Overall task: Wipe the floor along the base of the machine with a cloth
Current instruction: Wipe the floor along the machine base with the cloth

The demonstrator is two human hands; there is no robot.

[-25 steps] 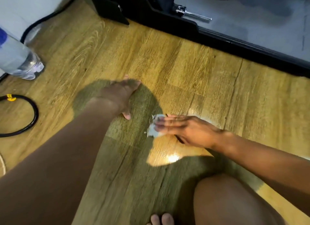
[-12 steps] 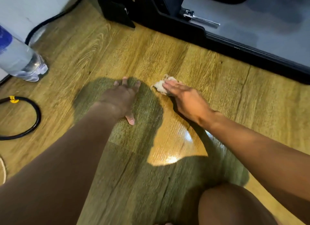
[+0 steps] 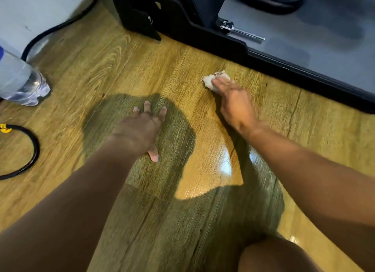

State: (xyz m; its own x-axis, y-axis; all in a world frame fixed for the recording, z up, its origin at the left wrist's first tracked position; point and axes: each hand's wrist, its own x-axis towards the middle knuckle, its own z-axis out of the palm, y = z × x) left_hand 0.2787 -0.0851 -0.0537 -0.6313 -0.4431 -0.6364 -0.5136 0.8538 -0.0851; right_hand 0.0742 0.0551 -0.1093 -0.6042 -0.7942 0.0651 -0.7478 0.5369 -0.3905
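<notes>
We are sliding the cloth [image 3: 215,79] under our right hand [image 3: 233,103] far and right across the floor [image 3: 182,58], away from our left hand [image 3: 140,129], nearer the machine's base [image 3: 284,68].

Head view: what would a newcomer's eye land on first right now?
The right hand presses a small crumpled white cloth onto the glossy wooden plank floor, close to the black machine base at upper right. The left hand lies flat on the floor in a dark shadow at centre, and a clear plastic water bottle sits at the far left edge.
</notes>
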